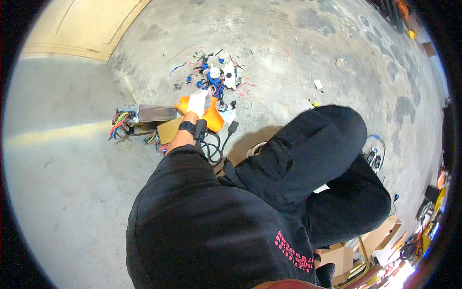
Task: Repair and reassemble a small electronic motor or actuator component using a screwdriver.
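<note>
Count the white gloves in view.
1: a glove on the left hand, by the orange piece. Another may be hidden, as the right hand is not visible.

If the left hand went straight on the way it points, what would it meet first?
Probably the scrap pile, just beyond the left hand. The pale ring at its fingertips sits nearer, but whether it is held or lies ahead is unclear.
</note>
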`<state>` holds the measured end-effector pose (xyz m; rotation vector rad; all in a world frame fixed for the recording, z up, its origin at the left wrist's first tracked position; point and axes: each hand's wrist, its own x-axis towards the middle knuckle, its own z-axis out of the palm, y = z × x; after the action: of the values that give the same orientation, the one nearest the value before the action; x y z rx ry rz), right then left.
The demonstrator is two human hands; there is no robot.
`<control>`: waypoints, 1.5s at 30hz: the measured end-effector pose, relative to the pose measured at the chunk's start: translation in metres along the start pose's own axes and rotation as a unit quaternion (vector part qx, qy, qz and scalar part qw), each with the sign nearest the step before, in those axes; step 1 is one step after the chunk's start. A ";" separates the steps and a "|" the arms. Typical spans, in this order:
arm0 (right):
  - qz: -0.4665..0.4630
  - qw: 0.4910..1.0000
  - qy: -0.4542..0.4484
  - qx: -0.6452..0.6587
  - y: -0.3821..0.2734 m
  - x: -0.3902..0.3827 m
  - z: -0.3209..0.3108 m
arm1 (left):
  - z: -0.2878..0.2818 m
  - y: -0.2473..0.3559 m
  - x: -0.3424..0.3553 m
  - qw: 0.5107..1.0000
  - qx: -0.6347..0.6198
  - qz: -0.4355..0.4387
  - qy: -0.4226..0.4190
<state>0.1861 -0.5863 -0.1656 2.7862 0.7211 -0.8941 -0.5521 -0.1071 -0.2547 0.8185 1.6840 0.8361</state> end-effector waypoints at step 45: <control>0.237 0.966 0.015 0.106 -0.004 -0.206 0.067 | 0.132 -0.027 0.176 0.724 0.679 0.093 0.081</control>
<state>0.0037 -0.6833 -0.1011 2.9550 -0.0565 -0.8709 -0.4680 0.0448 -0.3933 1.9319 2.2932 -0.4511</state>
